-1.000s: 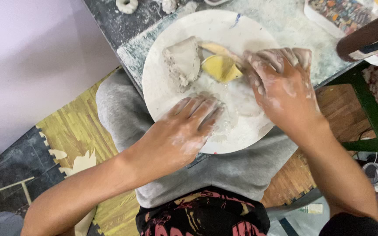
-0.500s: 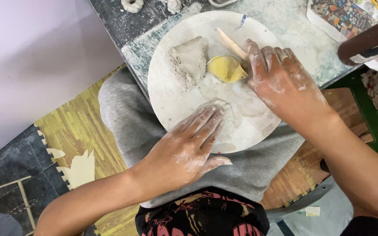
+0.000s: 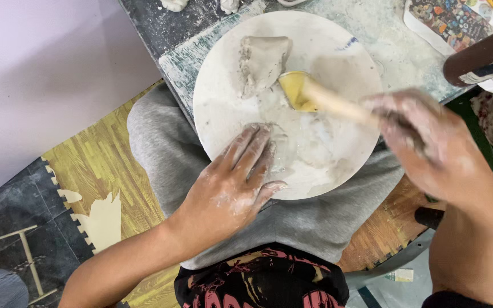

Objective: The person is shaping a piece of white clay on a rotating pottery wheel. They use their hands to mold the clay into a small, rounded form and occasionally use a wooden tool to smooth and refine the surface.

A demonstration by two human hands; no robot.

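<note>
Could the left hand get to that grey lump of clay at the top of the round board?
Probably yes. The left hand lies flat on the round board, and only bare board separates it from the clay lump.

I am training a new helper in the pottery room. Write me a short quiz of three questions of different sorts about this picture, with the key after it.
1. True or false: the left hand lies flat on the round white board.
2. Multiple choice: the right hand holds
A) a rolling pin
B) a wooden-handled tool with a yellow blade
C) a sponge
3. Fill in: the grey lump of clay lies on the board's ____ part, away from the person.

Key:
1. True; its fingers rest on the board's near edge.
2. B; the hand is blurred, but the handle runs into it.
3. Far; the yellow blade lies just beside it.
</note>
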